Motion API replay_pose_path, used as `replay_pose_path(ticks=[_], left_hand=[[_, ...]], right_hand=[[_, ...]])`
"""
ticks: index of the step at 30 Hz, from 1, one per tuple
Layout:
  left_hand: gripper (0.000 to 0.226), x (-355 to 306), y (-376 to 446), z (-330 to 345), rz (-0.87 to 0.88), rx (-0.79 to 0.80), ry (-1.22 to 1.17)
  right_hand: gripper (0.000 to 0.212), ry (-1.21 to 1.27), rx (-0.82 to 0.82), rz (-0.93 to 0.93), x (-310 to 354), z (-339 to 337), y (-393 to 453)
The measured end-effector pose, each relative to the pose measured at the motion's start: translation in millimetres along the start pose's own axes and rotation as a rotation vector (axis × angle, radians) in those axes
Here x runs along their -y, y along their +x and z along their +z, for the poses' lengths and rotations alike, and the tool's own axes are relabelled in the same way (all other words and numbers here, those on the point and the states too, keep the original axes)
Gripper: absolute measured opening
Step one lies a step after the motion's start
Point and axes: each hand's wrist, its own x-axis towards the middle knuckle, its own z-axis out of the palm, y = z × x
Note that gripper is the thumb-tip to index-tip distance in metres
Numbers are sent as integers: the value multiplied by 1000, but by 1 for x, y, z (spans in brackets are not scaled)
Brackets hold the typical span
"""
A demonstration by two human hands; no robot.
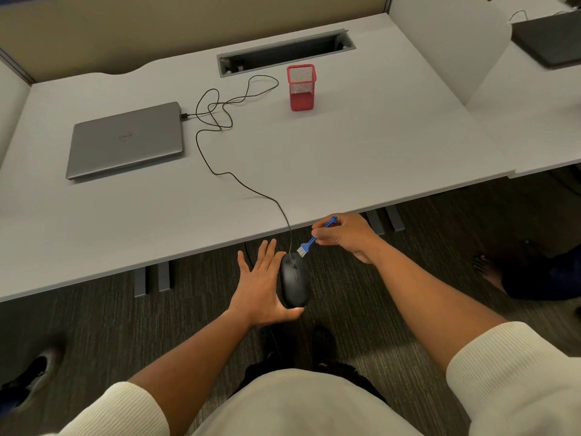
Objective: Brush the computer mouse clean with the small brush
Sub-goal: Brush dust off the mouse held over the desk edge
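Note:
A black wired computer mouse (pixel 294 280) is held off the desk, in front of its near edge, above the carpet. My left hand (pixel 259 286) supports it from the left side with fingers stretched out and the thumb under its rear end. My right hand (pixel 344 234) pinches the handle of a small blue brush (pixel 309 242). The brush's white bristles point down and touch the front right of the mouse, near the scroll wheel. The mouse cable (pixel 220 146) runs back over the desk to a closed grey laptop (pixel 125 140).
A red mesh pen holder (pixel 301 88) stands at the back of the white desk (pixel 361 158), near a cable slot (pixel 286 51). A divider panel (pixel 446 48) separates a neighbouring desk with another laptop (pixel 550 39). Another person's feet (pixel 490 269) show on the carpet at right.

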Motion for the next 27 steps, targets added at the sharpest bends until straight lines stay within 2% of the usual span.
replay_pose_path(ticks=[3, 8, 13, 15, 18, 20, 24, 27], left_hand=[[129, 0, 2, 0, 6, 1, 7], [127, 0, 3, -1, 12, -17, 16], [128, -3, 8, -3, 11, 9, 36], [129, -3, 9, -3, 10, 15, 47], [128, -3, 9, -4, 8, 32, 53], [129, -3, 10, -5, 3, 39, 62], [130, -5, 11, -6, 1, 36, 70], [129, -6, 12, -7, 0, 38, 73]], right_hand=[[15, -26, 48, 24, 0, 2, 2], [10, -157, -124, 10, -4, 3, 10], [12, -19, 9, 17, 5, 1, 8], [13, -47, 36, 35, 5, 3, 9], [11, -195, -87, 20, 2, 4, 13], [11, -176, -137, -4, 2, 2, 14], [18, -55, -9, -3, 5, 0, 14], [19, -126, 12, -11, 5, 5, 14]])
